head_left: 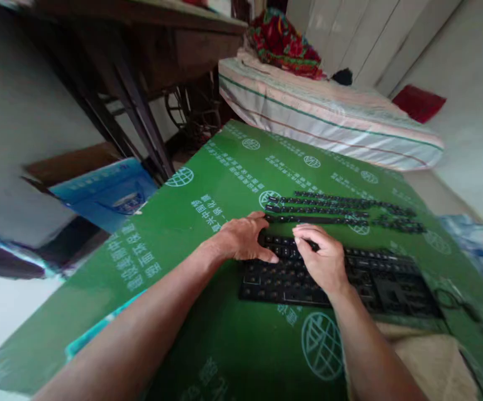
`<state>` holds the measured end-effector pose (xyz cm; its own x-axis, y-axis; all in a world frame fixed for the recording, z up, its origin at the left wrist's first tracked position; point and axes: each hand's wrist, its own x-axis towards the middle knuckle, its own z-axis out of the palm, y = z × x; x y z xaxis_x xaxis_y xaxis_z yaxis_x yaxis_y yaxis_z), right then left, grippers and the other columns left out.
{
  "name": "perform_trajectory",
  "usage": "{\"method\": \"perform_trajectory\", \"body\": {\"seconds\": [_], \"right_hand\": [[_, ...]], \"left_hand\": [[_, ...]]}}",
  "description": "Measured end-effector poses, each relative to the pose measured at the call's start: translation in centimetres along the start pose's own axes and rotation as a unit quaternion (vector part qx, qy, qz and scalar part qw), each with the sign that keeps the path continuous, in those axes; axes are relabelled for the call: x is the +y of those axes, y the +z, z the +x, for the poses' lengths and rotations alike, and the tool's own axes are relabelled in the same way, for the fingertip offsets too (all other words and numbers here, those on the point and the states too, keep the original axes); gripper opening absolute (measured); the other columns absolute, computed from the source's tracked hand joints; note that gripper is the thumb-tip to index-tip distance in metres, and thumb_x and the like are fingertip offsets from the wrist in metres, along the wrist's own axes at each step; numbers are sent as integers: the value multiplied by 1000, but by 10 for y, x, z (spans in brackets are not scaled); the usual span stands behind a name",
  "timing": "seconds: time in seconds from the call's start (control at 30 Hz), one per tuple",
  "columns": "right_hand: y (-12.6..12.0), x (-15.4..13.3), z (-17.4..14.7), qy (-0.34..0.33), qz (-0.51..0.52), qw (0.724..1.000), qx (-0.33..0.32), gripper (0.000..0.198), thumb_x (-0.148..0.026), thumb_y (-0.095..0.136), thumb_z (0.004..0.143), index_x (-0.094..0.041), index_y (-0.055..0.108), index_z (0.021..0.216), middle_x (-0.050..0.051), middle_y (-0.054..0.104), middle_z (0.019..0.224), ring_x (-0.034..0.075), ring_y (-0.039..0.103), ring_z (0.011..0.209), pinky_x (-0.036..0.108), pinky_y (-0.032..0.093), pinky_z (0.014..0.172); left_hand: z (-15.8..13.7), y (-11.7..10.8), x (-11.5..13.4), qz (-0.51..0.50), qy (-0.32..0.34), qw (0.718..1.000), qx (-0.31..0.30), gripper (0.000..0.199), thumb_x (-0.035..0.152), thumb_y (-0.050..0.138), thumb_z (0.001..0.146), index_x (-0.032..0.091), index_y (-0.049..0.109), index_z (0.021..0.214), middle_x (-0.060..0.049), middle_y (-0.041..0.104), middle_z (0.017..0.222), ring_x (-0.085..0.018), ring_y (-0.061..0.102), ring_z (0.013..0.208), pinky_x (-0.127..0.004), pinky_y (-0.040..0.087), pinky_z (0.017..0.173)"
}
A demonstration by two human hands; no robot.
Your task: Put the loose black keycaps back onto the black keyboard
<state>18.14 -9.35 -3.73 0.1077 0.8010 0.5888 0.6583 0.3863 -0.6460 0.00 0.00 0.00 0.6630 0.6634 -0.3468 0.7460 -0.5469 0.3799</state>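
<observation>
Now: both hands on the keyboard's upper left

Directly under both hands lies a black keyboard (341, 281) on the green board (208, 223), long axis running left to right. Left hand (243, 239) rests at its top left corner, fingers curled loosely, gripping nothing. Right hand (322, 259) presses fingertips onto keys just beside it. Rows of loose keycaps (341, 209) lie beyond, a bed (328, 120) farther back

A home bedroom is being shown: a bed (328, 120) with a striped mattress is being seen behind the green surface (174, 234), heaped bedding (285, 44) lying on it, a dark wooden table (141, 50) beside.
</observation>
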Motion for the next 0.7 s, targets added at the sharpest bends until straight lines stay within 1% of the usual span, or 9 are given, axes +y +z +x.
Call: {"method": "perform_trajectory", "body": {"seconds": [0.23,0.43,0.57,0.7], "right_hand": [[3,-1,0,13,6,1000,8,17,-10,54,78,-22,66,80,4,69,87,17,64,87,34,53,83],[3,-1,0,17,14,1000,18,16,-11,54,79,-21,66,81,5,69,88,17,64,86,34,53,83],[4,1,0,20,12,1000,21,16,-11,54,79,-21,66,82,5,68,88,17,64,87,34,53,84],[4,3,0,25,8,999,24,15,-12,54,79,-21,66,82,5,69,88,17,64,87,33,53,83]], "left_hand": [[-2,-1,3,10,-8,1000,1,91,69,62,58,24,42,135,-5,22,153,-33,47,122,-44,41,99],[-2,-2,2,-4,-4,1000,4,95,74,60,57,24,41,135,-6,23,153,-32,44,126,-44,38,102],[-3,-3,2,-2,-11,1000,0,94,71,63,57,25,41,136,-6,22,153,-33,46,124,-44,38,101],[-3,-2,1,-6,-9,1000,8,96,70,64,57,22,41,136,-7,23,152,-34,47,122,-45,39,101]]}}
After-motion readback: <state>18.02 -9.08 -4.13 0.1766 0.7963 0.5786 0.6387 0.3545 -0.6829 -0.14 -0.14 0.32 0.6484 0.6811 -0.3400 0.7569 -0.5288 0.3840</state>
